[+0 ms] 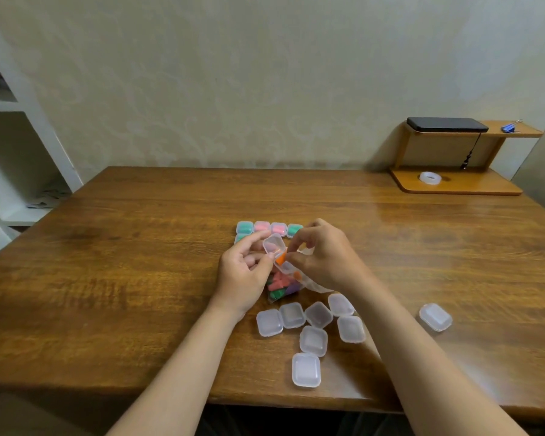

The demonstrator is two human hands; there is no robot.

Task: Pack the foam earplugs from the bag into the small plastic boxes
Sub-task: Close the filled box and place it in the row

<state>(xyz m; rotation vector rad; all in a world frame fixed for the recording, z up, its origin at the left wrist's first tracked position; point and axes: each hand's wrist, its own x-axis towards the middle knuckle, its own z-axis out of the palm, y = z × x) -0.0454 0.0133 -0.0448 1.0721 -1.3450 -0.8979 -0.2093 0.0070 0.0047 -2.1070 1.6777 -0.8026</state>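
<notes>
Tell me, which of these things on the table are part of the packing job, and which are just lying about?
Part of the job:
- bag of earplugs
- open box in the left hand
- orange earplug at the right hand
- filled boxes
- empty boxes

Just lying about:
- wooden shelf
- tape roll
- black case
- blue clips

A brown wooden tabletop (139,278) stands against a pale cream wall (233,73) with a faint floral pattern. White shelving (22,127) rises at the left. At the far right corner sits a small two-tier wooden stand (453,184), its surface glossy under soft indoor light.
</notes>
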